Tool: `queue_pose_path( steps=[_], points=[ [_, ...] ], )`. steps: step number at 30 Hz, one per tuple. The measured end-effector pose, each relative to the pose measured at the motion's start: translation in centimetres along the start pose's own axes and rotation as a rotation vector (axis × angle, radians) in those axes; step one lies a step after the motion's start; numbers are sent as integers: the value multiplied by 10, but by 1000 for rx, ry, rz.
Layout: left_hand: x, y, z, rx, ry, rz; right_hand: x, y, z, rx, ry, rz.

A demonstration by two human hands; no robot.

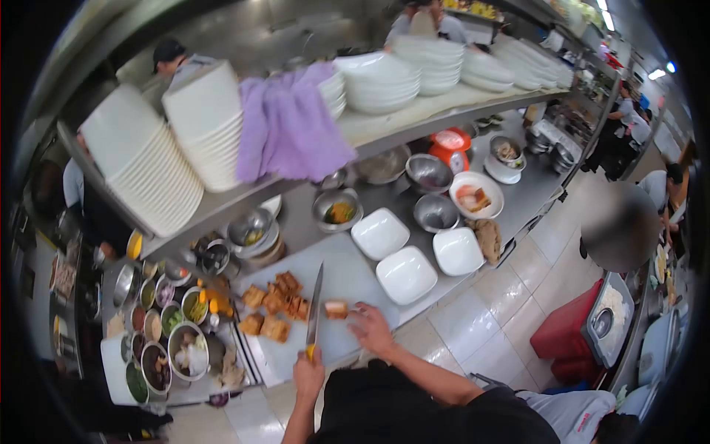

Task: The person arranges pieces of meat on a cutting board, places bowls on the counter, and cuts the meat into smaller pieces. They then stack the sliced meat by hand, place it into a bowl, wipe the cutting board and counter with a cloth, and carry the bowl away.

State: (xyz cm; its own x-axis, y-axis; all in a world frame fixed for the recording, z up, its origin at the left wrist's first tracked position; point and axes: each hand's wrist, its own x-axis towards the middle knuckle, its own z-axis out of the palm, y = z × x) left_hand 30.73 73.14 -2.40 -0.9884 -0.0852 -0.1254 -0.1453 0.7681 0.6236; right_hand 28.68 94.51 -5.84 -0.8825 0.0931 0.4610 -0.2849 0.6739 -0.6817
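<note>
My left hand point(308, 374) is wrapped around the yellow handle of a knife point(316, 303), whose long blade points away from me over the white cutting board point(347, 274). Left of the blade lie several browned chunks of meat point(275, 302) that look like crispy pork belly, some cut into pieces. A single cut piece of meat point(336, 309) sits just right of the blade. My right hand point(372, 329) is beside that piece, fingers apart, fingertips right at its edge.
White square bowls point(406, 274) stand beyond the board. Metal containers of ingredients point(188, 354) crowd the left. Bowls and an orange scale point(450, 148) stand farther back, under a shelf with stacked dishes point(151, 159) and a purple cloth point(292, 122). Other people work nearby.
</note>
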Motion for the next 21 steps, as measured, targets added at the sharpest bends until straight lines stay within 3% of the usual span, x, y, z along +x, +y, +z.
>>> queue_pose_path(
  steps=[3, 6, 8, 11, 14, 19, 21],
  points=[
    [10, -5, 12, 13, 41, 276, -28, -15, -26, 43, 113, 134],
    [7, 1, 19, 10, 145, 209, -49, -27, -50, 48, 63, 189],
    [7, -3, 20, 156, 183, 273, -54, -34, -54, 37, 182, 330],
    [3, -1, 16, 142, 240, 287, -78, -25, -51, 33, 115, 334],
    [1, 10, -6, 79, 183, 247, -89, -34, -49, 102, 60, 444],
    [79, 40, -79, -89, 338, 303, -105, -31, -43, 132, 80, 454],
    [139, 41, -98, -13, 482, 441, -107, -33, -45, 113, 61, 562]
  ],
)
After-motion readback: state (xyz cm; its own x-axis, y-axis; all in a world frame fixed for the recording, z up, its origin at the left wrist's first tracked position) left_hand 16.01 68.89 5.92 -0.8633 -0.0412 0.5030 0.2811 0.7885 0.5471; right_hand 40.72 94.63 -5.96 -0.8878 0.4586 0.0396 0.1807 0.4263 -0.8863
